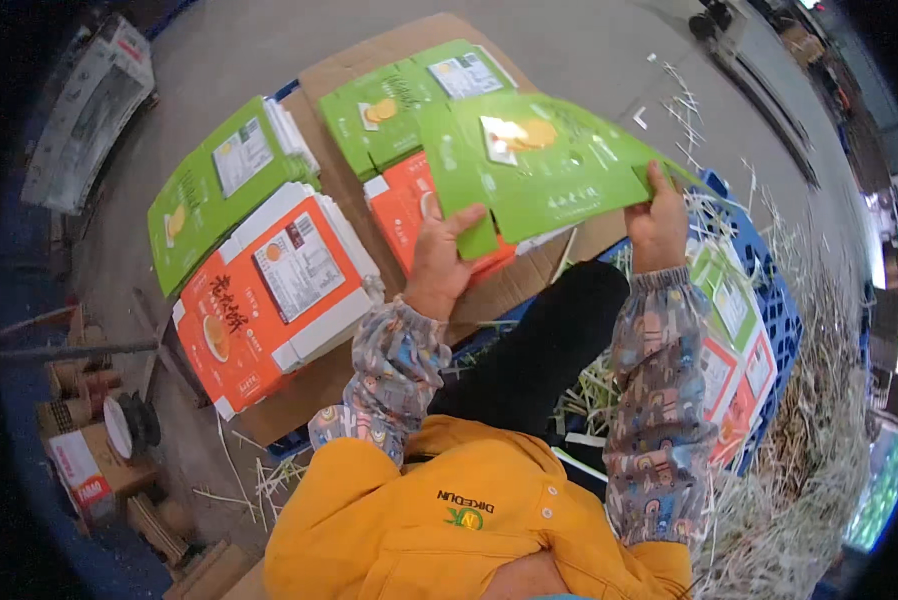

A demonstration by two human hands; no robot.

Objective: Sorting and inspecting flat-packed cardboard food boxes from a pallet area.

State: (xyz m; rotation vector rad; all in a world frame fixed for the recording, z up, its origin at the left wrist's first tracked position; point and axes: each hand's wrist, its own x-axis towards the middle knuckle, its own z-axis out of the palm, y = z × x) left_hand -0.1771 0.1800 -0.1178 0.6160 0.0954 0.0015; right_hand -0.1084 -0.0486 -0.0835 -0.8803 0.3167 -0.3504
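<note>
I see my left hand [437,255] pinching the lower left flap of a flat, unfolded green cardboard carton blank [544,165], thumb on top and the other fingers hidden beneath it. My right hand [657,218] is clamped on the blank's right edge, fingers curled over the top face. Both hands hold the sheet up in front of me, above a brown corrugated cardboard sheet [369,60] lying on the floor.

Much is hard to make out. The underside of the blank is hidden, and it covers most of an orange flat carton stack [401,205] beneath it. The small print on the blank is too fine to tell. My patterned sleeves cover both forearms.

The blank is bright green with a white panel and a round yellow-orange picture near its middle, and several flaps along its edges.

Counting flat carton piles on the brown sheet: two green ones, a far green stack [409,95] and a left green stack [219,185], and two orange ones, the covered one and a near orange stack [274,290]. A blue plastic crate [779,310] to my right holds more green and orange blanks, with pale straw [809,440] around it.
</note>
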